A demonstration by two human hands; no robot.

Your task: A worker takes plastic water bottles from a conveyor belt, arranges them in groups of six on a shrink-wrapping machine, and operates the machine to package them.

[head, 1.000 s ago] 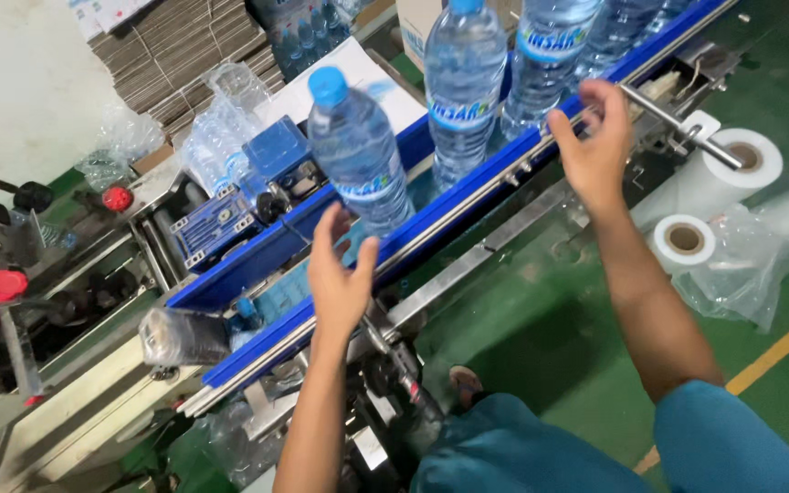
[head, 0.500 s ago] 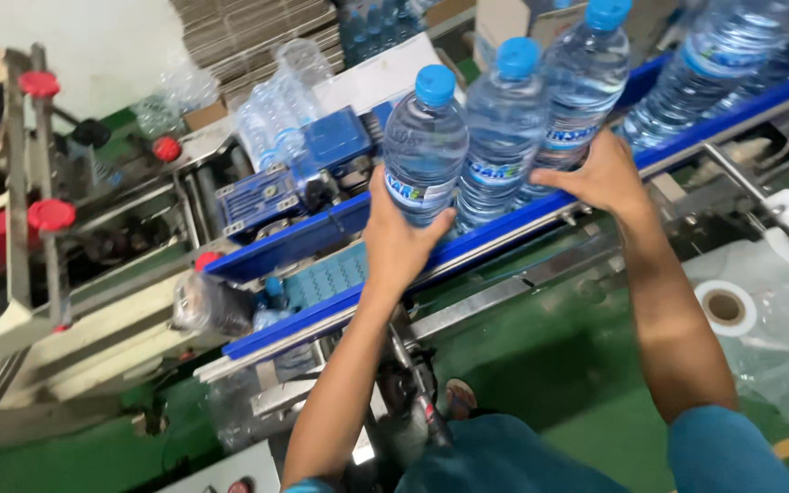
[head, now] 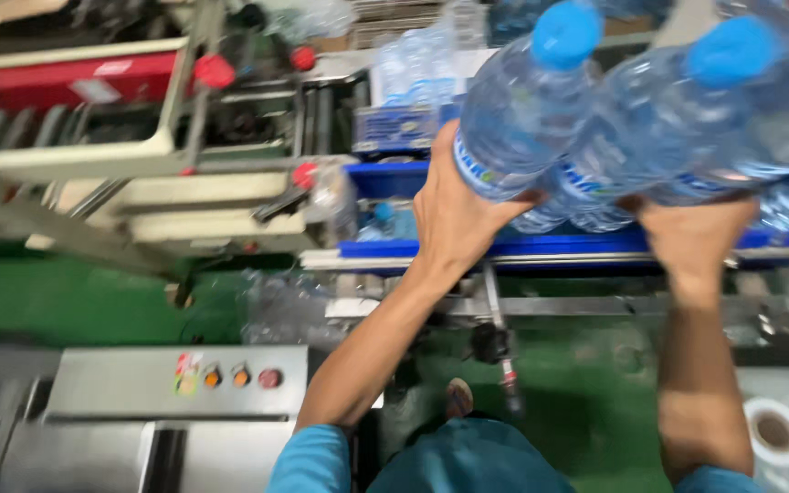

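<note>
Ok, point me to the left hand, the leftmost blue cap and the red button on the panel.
left hand (head: 454, 215), head view, back of the hand under the bottle.
leftmost blue cap (head: 566, 35), head view, top of the cap.
red button (head: 270, 377), head view, its face on the grey panel.

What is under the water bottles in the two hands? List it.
Under the water bottles runs a blue rail, with grey metal framing and green floor below. Left hand and right hand cover the bottle bases.

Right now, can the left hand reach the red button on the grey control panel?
Probably not freely: the left hand is pressed against a water bottle, though nothing blocks the way to the red button.
</note>
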